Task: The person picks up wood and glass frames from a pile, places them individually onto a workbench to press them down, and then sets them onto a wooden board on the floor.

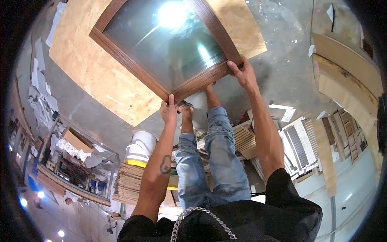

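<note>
A brown wood-framed glass panel (197,83) tilts in front of me, its pane (161,52) reflecting a bright lamp. My left hand (169,111) grips the near left corner, thumb on top of the frame. At the near right corner my right hand (244,74) holds the frame the same way. The fingers of both hands are mostly hidden beneath the wood. The panel's far edge runs out of the picture at the top. Under it lies a large pale wood-chip board (121,101) on the grey floor.
Grey concrete floor (282,40) surrounds the board. Behind my legs stand a white bucket (141,145), stacked wooden strips (129,177) and slatted panels (300,141). Crumpled white paper (42,105) lies at far left. Large curved-looking boards (342,72) stand at right.
</note>
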Tool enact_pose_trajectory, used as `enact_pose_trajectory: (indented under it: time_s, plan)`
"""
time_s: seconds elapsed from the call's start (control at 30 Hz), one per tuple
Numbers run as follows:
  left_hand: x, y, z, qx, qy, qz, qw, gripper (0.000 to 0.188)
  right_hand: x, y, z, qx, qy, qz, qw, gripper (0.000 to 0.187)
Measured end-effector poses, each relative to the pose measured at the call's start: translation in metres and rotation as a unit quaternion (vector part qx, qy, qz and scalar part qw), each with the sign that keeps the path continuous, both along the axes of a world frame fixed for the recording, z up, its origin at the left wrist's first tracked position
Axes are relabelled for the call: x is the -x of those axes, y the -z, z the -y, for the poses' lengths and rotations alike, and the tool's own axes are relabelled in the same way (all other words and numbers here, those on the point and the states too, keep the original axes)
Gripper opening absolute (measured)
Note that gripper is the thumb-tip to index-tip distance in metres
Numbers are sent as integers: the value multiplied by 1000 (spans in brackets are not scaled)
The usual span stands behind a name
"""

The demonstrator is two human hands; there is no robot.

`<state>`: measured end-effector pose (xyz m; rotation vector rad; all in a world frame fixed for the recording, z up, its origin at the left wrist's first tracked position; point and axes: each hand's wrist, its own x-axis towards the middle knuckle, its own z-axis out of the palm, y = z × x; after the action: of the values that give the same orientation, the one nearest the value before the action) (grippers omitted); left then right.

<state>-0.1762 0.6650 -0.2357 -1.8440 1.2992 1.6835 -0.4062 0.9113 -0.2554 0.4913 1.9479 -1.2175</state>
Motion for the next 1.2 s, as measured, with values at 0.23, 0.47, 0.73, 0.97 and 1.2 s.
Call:
enact_pose_trajectory:
  time_s: [0.23,0.47,0.73,0.97,1.2]
  plan:
    - [3,5,-7,-4,12,-9,1000,66,-7,16,-29,42,-49,-20,998,77]
    - [4,-17,-3,-8,-53,20,998,61,-1,-29,-14,165,161,94,969,67]
    - [-183,-153,-50,168,179,89,965,41,-84,-106,-22,-104,-235,-119,959,38]
    - [-418,-308,-113,76,-242,68,965,34,-110,-174,-43,-122,-370,48,920,45]
    - [-465,-369,-233,255,-423,-22,869,35,-73,-179,-19,-22,-206,159,965,18]
